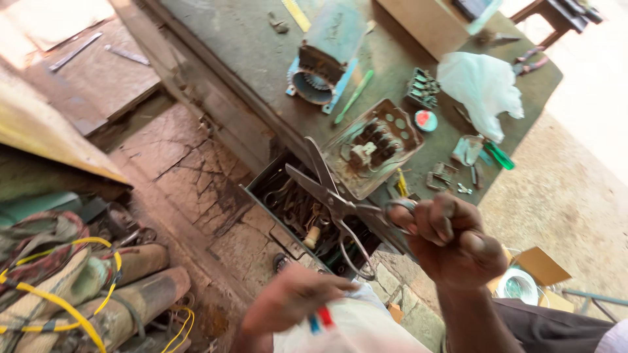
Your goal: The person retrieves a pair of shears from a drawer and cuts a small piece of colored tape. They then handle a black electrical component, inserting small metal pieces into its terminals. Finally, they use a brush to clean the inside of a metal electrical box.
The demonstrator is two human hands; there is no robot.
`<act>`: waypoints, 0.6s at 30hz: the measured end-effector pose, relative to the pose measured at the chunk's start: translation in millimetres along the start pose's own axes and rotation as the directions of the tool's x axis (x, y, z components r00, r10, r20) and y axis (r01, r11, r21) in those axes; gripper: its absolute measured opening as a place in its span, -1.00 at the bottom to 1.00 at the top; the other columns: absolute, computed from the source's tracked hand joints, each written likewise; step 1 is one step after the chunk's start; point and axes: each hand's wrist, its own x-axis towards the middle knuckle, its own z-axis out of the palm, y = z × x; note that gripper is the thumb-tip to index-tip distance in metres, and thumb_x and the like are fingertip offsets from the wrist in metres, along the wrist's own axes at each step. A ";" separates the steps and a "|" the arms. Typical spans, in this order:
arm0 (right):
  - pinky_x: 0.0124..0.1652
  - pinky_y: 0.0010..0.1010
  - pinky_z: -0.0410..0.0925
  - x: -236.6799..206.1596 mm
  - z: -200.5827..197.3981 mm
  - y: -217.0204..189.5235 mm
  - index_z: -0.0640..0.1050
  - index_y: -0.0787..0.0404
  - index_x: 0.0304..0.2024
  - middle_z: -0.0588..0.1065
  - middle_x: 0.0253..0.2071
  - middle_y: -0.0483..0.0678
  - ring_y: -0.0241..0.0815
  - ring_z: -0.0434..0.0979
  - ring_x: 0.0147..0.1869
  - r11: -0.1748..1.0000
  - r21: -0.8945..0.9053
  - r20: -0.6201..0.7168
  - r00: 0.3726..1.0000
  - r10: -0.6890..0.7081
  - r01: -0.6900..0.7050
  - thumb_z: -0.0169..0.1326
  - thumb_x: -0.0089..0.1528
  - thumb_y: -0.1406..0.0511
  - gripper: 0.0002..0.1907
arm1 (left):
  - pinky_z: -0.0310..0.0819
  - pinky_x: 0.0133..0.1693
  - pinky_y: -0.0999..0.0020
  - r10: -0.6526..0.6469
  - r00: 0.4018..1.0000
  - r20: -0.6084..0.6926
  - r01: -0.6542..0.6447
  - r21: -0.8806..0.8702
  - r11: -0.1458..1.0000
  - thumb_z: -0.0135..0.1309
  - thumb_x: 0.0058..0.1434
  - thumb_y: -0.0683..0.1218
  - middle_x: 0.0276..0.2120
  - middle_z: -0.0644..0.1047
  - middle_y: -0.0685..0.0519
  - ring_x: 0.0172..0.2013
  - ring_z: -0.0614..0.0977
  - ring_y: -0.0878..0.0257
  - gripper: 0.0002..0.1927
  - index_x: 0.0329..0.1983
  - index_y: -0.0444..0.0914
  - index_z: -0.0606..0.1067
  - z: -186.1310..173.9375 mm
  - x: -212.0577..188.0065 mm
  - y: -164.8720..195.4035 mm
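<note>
My right hand (451, 238) grips one handle loop of a pair of large metal scissors (327, 189), held up with the blades spread apart and pointing up-left. The other handle loop hangs free below. My left hand (291, 297) is low in the view, resting on a white plastic bag (353, 330) with red and blue print; its fingers curl over the bag's top. Both hands are above an open metal drawer (288, 202) full of dark tools.
A green workbench (242, 46) carries a blue motor housing (324, 55), a green pen (353, 97), an open switch box (373, 145), a white plastic bag (481, 88) and small parts. Rolled cylinders with yellow wire (72, 301) lie at lower left on the cracked stone floor (176, 170).
</note>
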 end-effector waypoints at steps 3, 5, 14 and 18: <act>-0.15 -0.31 0.10 -21.9 -3.7 -20.5 0.29 0.16 -0.48 0.16 -0.56 -0.19 -0.30 0.09 -0.42 0.999 0.000 -0.023 0.999 -0.048 0.048 0.12 0.18 0.07 -0.60 | 0.40 -0.62 0.55 -0.093 0.941 -0.324 0.066 -0.091 0.994 -0.09 0.52 0.12 -0.51 0.55 0.15 -0.59 0.54 0.45 -0.59 -0.02 -0.27 0.61 -18.1 18.1 -34.0; -0.15 -0.33 0.10 -38.6 -7.6 -33.5 0.28 0.16 -0.50 0.16 -0.56 -0.18 -0.31 0.09 -0.41 0.997 0.017 -0.051 0.996 -0.072 0.073 0.12 0.20 0.06 -0.59 | 0.28 -0.64 0.57 -0.141 0.958 -0.252 0.071 -0.266 0.961 -0.08 0.45 0.18 -0.60 0.41 0.22 -0.64 0.40 0.50 -0.46 0.26 -0.29 0.44 -14.5 32.6 -57.2; -0.12 -0.25 0.10 -96.6 -48.7 -54.0 0.24 0.14 -0.52 0.13 -0.58 -0.17 -0.20 0.09 -0.37 0.980 -0.019 -0.036 0.979 -0.200 0.199 0.19 0.12 0.04 -0.54 | 0.11 -0.47 0.66 0.018 0.997 -0.073 -0.053 -0.515 0.855 0.00 0.54 -0.02 -0.52 0.29 0.35 -0.50 0.25 0.60 -0.44 0.49 -0.41 0.27 74.8 93.4 -30.2; -0.13 -0.24 0.13 -122.1 -64.4 -71.6 0.29 0.15 -0.50 0.21 -0.59 -0.13 -0.19 0.16 -0.38 0.975 -0.022 -0.002 0.975 -0.222 0.222 0.20 0.11 0.08 -0.59 | 0.24 -0.46 0.63 -0.075 0.989 -0.130 -0.049 -0.750 0.659 -0.01 0.52 -0.06 -0.38 0.52 0.17 -0.49 0.39 0.53 -0.60 0.23 -0.47 0.42 126.1 125.7 -14.3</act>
